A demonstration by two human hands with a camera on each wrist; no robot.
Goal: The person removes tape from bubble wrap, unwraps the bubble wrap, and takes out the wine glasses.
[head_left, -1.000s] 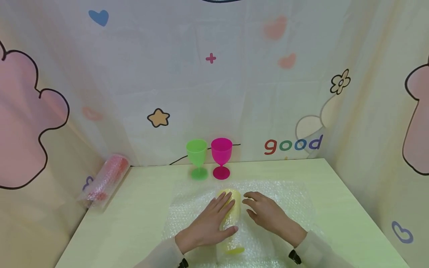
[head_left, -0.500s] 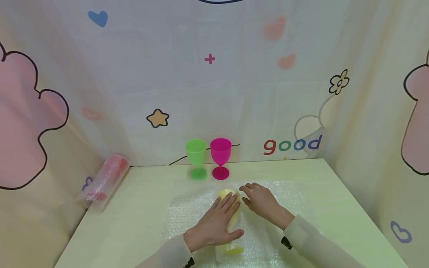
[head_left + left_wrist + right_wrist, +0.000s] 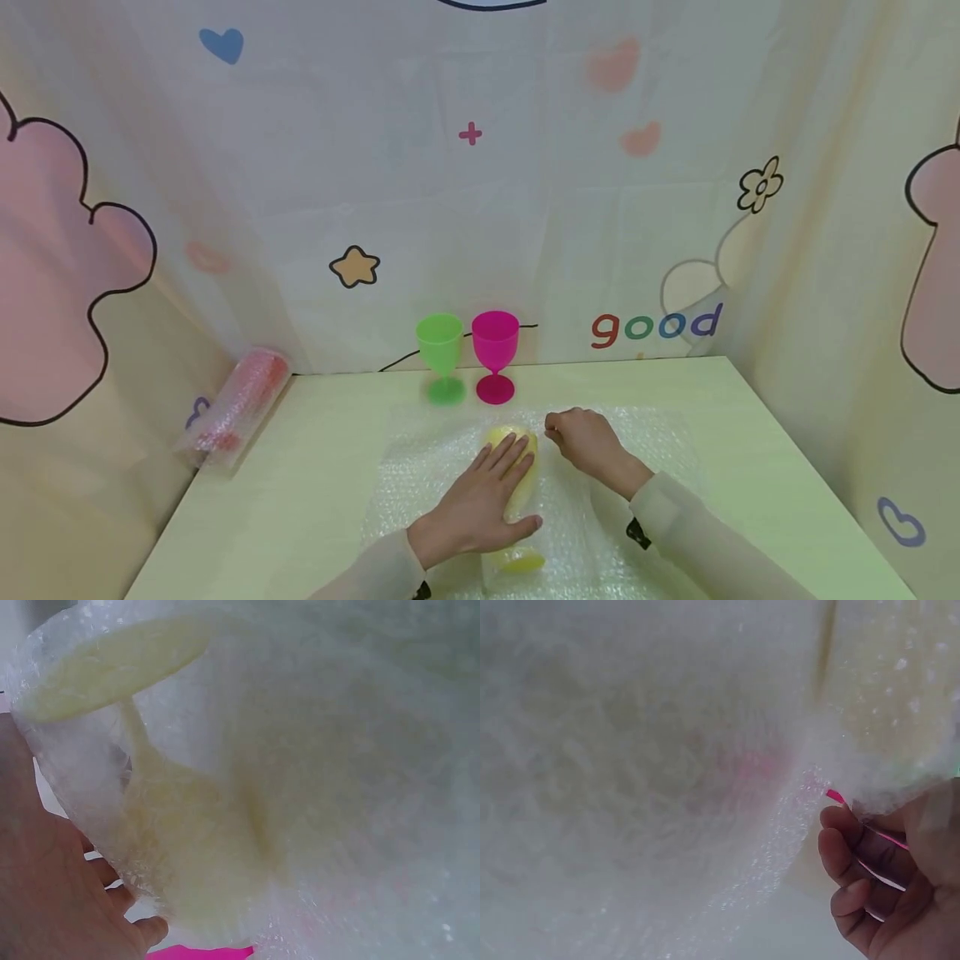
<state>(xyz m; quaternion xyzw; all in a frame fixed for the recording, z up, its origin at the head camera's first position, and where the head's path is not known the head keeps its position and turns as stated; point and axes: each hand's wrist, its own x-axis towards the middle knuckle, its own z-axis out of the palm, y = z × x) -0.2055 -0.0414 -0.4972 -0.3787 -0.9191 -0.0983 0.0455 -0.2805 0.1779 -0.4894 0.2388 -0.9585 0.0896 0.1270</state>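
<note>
A yellow goblet [image 3: 522, 562] lies on its side, wrapped in clear bubble wrap [image 3: 435, 467], its base toward the near edge. My left hand [image 3: 480, 504] rests across the wrapped bowl with fingers straight and spread, hiding much of it. In the left wrist view the goblet's stem and base [image 3: 112, 671] show through the wrap, the left hand [image 3: 67, 877] beside it. To the right of the bowl my right hand [image 3: 592, 446] has curled fingers and pinches the bubble wrap's edge [image 3: 900, 796]; the right wrist view shows those curled fingers [image 3: 840, 855] close up.
A green goblet [image 3: 440, 337] and a pink goblet [image 3: 496, 337] stand upright at the back of the table [image 3: 285, 500]. A bubble-wrapped red bundle [image 3: 243, 400] lies at the back left edge. A printed curtain [image 3: 420, 167] rises behind the table.
My right hand has moved up and left to beside the goblet's bowl, and its fingers have curled in. The left hand has slid slightly to the right over the wrapped goblet.
</note>
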